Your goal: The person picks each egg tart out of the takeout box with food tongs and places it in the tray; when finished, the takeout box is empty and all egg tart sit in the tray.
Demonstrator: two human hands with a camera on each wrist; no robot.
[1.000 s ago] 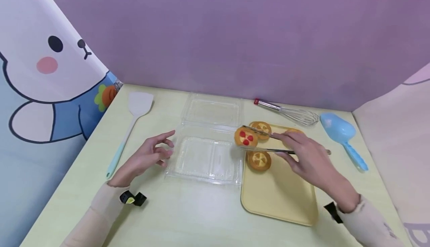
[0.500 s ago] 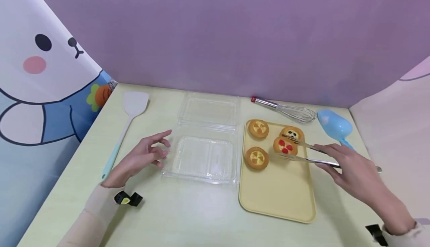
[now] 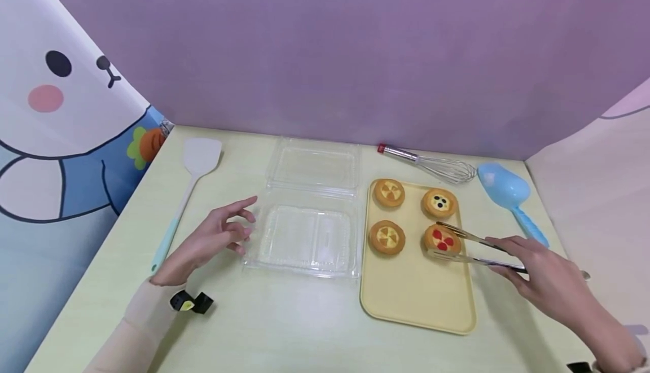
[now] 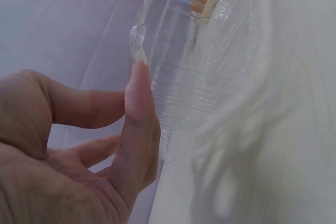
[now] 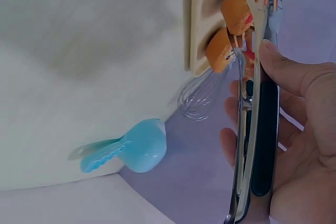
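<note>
My right hand (image 3: 550,282) grips metal tongs (image 3: 495,263) with dark handle panels. The tongs' ends lie on either side of a red-topped tart (image 3: 443,241) at the right of the yellow tray (image 3: 416,299). Behind it sits a tart with black dots (image 3: 439,202); two tarts with yellow, wedge-patterned tops, a rear one (image 3: 389,193) and a front one (image 3: 387,237), fill the tray's left side. Beside the left edge of a transparent hinged plastic box (image 3: 291,237), its lid laid back, is my left hand (image 3: 213,235). Its fingers are relaxed, fingertip right at the rim (image 4: 137,40).
A white spatula (image 3: 201,157) with a mint handle lies at the left. Behind the tray is a whisk (image 3: 437,164); a blue scoop (image 3: 505,187) rests at the right, near my right arm. A purple backdrop (image 3: 325,57) rises behind the table.
My right hand has carried the red-topped tart in the tongs from the box's right edge to the tray's right side, then slightly toward me. The left hand keeps its pose beside the box.
</note>
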